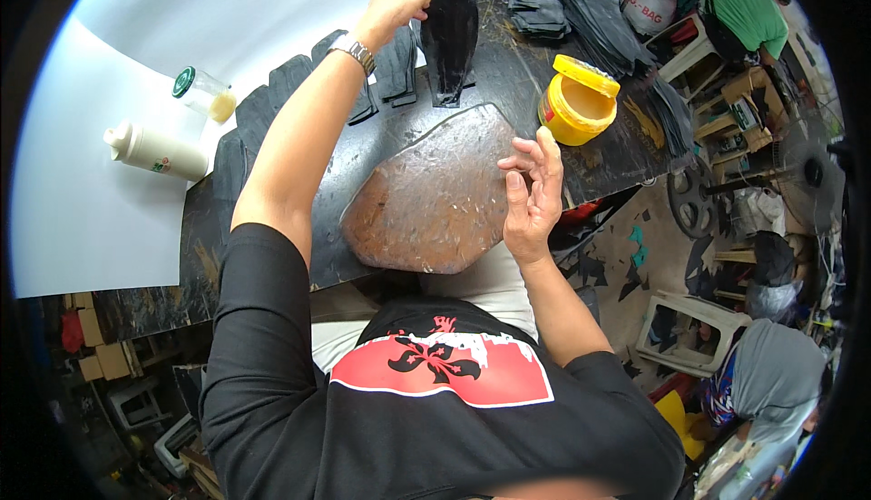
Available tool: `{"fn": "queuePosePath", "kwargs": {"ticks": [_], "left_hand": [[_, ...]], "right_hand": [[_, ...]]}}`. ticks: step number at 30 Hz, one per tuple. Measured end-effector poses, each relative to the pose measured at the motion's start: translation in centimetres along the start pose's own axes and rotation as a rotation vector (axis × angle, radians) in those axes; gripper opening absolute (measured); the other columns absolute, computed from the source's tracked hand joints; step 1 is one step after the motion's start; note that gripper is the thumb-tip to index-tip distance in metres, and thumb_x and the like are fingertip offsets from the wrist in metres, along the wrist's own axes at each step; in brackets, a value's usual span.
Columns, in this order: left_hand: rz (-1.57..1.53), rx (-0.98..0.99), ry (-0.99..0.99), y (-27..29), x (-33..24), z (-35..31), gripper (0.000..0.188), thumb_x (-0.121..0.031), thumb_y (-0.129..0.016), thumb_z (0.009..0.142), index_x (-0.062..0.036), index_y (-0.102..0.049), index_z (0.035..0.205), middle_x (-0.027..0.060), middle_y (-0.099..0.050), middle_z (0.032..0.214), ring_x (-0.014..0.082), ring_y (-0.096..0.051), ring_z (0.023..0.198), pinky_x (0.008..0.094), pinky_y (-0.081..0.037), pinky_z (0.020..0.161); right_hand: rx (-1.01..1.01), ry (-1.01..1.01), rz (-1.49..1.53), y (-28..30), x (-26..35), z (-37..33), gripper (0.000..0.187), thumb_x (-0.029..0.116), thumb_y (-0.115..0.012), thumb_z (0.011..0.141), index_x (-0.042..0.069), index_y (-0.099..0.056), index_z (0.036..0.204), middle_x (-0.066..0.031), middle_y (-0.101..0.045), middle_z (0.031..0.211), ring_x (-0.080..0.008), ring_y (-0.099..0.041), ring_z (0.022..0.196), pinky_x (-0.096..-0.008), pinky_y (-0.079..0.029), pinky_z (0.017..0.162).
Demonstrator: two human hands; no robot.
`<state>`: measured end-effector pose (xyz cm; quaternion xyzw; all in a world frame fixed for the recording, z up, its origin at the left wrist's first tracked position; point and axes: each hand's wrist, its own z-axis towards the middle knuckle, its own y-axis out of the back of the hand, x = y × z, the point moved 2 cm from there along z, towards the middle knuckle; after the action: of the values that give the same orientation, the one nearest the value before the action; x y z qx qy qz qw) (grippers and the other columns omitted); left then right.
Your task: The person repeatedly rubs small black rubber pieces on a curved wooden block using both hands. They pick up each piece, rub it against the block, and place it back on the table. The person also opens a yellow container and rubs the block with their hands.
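My left hand [396, 12], with a metal watch on its wrist, reaches to the far side of the dark table. Its fingers pinch the upper left corner of a glossy black leather-like piece [451, 46], wide at the top and narrower below. Nearer to me lies a worn brown board [435, 196] with angled edges. Over its right edge my right hand [533, 187] is raised, fingers apart and slightly bent, holding nothing I can see. Just beyond that hand stands an open yellow tub [567, 123] of tan paste, its lid [585, 75] resting tilted on the rim.
Stacks of black cut pieces [581, 24] lie at the far right, and more pieces [290, 78] line the table's far left. A cream bottle [159, 151] and a glass jar [204, 93] rest on the white sheet [100, 200]. Right of the table are stools [694, 332], a fan and other people.
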<state>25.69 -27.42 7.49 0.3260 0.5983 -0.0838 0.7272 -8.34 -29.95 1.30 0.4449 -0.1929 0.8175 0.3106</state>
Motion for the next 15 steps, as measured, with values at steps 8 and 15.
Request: {"fn": "queuePosePath", "kwargs": {"ticks": [8, 15], "left_hand": [[-0.022, -0.051, 0.108, 0.4, 2.9, 4.8, 0.015, -0.013, -0.064, 0.082, -0.0025, -0.070, 0.091, 0.0104, -0.072, 0.086, 0.0159, -0.070, 0.072, 0.0272, -0.049, 0.059], [-0.290, -0.007, 0.128, -0.7, 6.0, 4.9, 0.025, -0.010, -0.062, 0.084, -0.0024, -0.067, 0.107, 0.0112, -0.071, 0.089, 0.0158, -0.070, 0.072, 0.0259, -0.057, 0.064]], "right_hand": [[-0.015, -0.009, -0.055, 0.1, 0.0, 0.1, 0.049, 0.003, -0.062, 0.091, 0.000, -0.051, 0.139, -0.0119, -0.062, 0.118, -0.0157, -0.062, 0.092, -0.0275, -0.049, 0.086], [0.068, -0.017, -0.077, 0.3, -0.1, 0.0, 0.050, 0.002, -0.053, 0.096, 0.000, -0.043, 0.145, -0.0123, -0.059, 0.125, -0.0157, -0.060, 0.099, -0.0311, -0.048, 0.095]]}}
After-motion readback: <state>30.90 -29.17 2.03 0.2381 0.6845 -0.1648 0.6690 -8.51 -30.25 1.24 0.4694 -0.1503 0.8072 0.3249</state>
